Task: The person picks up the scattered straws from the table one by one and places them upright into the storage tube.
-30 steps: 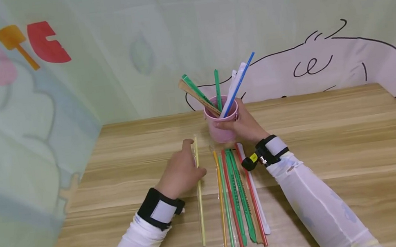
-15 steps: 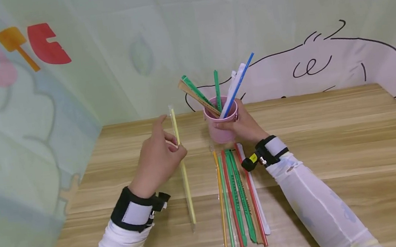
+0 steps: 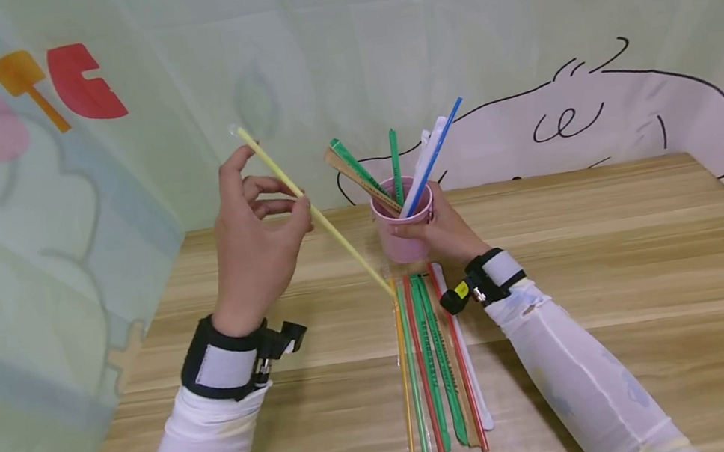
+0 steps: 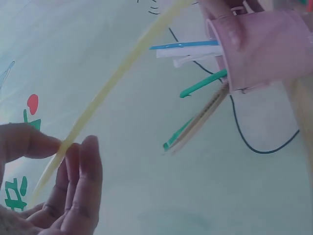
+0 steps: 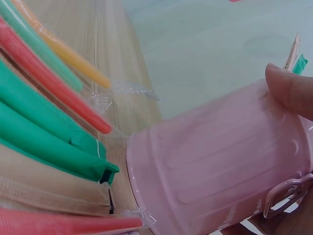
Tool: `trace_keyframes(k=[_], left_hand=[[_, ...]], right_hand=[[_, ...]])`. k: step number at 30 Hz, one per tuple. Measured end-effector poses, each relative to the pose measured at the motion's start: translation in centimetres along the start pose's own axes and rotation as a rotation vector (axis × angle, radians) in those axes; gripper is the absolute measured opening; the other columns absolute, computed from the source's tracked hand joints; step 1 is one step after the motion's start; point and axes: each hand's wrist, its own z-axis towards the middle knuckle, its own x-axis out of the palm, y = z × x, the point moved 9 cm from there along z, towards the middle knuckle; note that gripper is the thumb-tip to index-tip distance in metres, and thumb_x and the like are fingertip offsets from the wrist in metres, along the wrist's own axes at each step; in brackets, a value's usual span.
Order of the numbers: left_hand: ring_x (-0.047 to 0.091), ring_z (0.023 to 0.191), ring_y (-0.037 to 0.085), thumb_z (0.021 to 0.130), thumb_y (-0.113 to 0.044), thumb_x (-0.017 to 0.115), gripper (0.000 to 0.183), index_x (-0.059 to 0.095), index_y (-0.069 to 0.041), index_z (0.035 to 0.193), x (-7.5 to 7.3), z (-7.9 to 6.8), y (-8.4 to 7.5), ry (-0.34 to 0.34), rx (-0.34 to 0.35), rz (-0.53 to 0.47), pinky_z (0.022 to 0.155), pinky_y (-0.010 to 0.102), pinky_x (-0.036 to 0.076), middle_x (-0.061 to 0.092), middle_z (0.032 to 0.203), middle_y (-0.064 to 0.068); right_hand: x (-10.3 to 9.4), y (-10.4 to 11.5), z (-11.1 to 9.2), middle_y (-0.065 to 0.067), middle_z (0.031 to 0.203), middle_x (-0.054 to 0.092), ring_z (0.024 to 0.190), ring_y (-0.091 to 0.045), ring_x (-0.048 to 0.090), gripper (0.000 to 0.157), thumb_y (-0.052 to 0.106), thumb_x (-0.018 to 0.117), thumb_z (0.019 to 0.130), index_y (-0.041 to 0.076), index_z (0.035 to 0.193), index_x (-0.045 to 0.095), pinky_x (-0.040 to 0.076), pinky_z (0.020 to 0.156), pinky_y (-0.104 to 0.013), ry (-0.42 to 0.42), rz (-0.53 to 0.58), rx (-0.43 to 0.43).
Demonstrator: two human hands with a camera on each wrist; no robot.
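Observation:
A yellow straw (image 3: 336,233) in a clear wrapper is pinched between the thumb and fingers of my left hand (image 3: 258,239). It slants in the air, upper end to the left, lower end overlapping the tops of the straws on the table. My right hand (image 3: 446,227) grips a small pink bucket (image 3: 398,240) around its side, thumb near the rim. Inside the bucket stand green straws (image 3: 395,158), a brown paper-wrapped straw (image 3: 356,178), white-wrapped straws (image 3: 424,158) and a blue straw (image 3: 443,144). In the right wrist view the bucket's side handle (image 5: 286,196) shows beside my fingers.
Several wrapped straws lie in a row on the wooden table (image 3: 582,304) in front of the bucket, among them an orange straw (image 3: 405,386), a red straw (image 3: 427,384) and a green paper-wrapped straw (image 3: 445,366). A printed curtain (image 3: 230,38) hangs behind the table.
My left hand has lifted the yellow straw off the table, moved up and left, and tipped it from near upright to a slant. The right hand and bucket stay in place.

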Motion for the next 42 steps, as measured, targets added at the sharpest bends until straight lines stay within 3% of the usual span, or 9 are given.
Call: trace_keyframes(k=[7, 15, 20, 23, 30, 34, 42], left_hand=[[0.064, 0.079, 0.023, 0.086, 0.0, 0.064, 0.07, 0.027, -0.012, 0.144, -0.8, 1.3, -1.6, -0.14, 0.038, -0.153, 0.065, 0.027, 0.059, 0.057, 0.093, 0.011], [0.064, 0.08, 0.028, 0.085, -0.003, 0.067, 0.063, 0.031, -0.014, 0.135, -1.6, 2.1, 0.2, -0.315, 0.055, -0.267, 0.064, 0.033, 0.06, 0.059, 0.096, 0.012], [0.064, 0.079, 0.028, 0.084, -0.001, 0.066, 0.056, 0.032, -0.008, 0.128, -1.0, 2.2, 0.8, -0.351, 0.025, -0.271, 0.064, 0.033, 0.06, 0.059, 0.094, 0.013], [0.065, 0.078, 0.024, 0.085, -0.001, 0.066, 0.054, 0.032, -0.007, 0.126, -0.2, 2.0, 0.9, -0.332, -0.007, -0.212, 0.065, 0.029, 0.059, 0.06, 0.095, 0.014], [0.066, 0.078, 0.012, 0.086, -0.01, 0.07, 0.053, 0.033, -0.009, 0.124, 2.3, 2.8, 5.9, -0.25, -0.041, -0.106, 0.065, 0.029, 0.06, 0.06, 0.101, 0.01], [0.066, 0.075, 0.011, 0.09, -0.01, 0.065, 0.041, 0.036, -0.004, 0.118, 4.1, 2.6, 7.1, -0.165, -0.074, -0.073, 0.063, 0.031, 0.06, 0.061, 0.1, 0.011], [0.066, 0.067, 0.016, 0.093, -0.019, 0.064, 0.027, 0.045, -0.003, 0.104, 6.7, 1.6, 9.2, 0.013, -0.154, -0.006, 0.059, 0.029, 0.059, 0.059, 0.092, 0.01]], right_hand=[[-0.2, -0.3, -0.1, -0.023, 0.142, 0.036, 0.127, -0.03, 0.036, 0.081, 0.004, 0.073, 0.081, -0.001, 0.145, 0.023, 0.029, 0.109, -0.055, -0.013, -0.026, 0.022], [0.0, -0.1, 0.1, -0.023, 0.141, 0.036, 0.127, -0.031, 0.035, 0.081, 0.004, 0.074, 0.08, 0.0, 0.145, 0.026, 0.027, 0.11, -0.055, -0.008, -0.001, -0.003], [0.2, -0.1, 0.1, -0.023, 0.141, 0.035, 0.126, -0.029, 0.035, 0.079, 0.005, 0.073, 0.081, 0.001, 0.144, 0.027, 0.028, 0.108, -0.056, 0.005, 0.005, -0.005], [0.3, 0.0, 0.0, -0.023, 0.141, 0.035, 0.126, -0.028, 0.036, 0.079, 0.004, 0.073, 0.081, 0.001, 0.145, 0.026, 0.028, 0.109, -0.056, 0.006, 0.009, -0.004], [0.0, -1.5, 0.7, -0.018, 0.14, 0.038, 0.125, -0.025, 0.037, 0.082, 0.006, 0.076, 0.079, 0.004, 0.144, 0.027, 0.028, 0.109, -0.055, -0.017, 0.03, -0.006], [0.2, 0.0, 0.1, -0.024, 0.141, 0.037, 0.127, -0.032, 0.036, 0.079, 0.001, 0.073, 0.08, 0.0, 0.144, 0.026, 0.027, 0.11, -0.055, 0.001, 0.043, -0.021], [0.2, 0.2, 0.2, -0.025, 0.141, 0.037, 0.128, -0.032, 0.036, 0.08, -0.002, 0.072, 0.08, -0.003, 0.144, 0.025, 0.027, 0.11, -0.055, 0.0, 0.042, -0.038]])
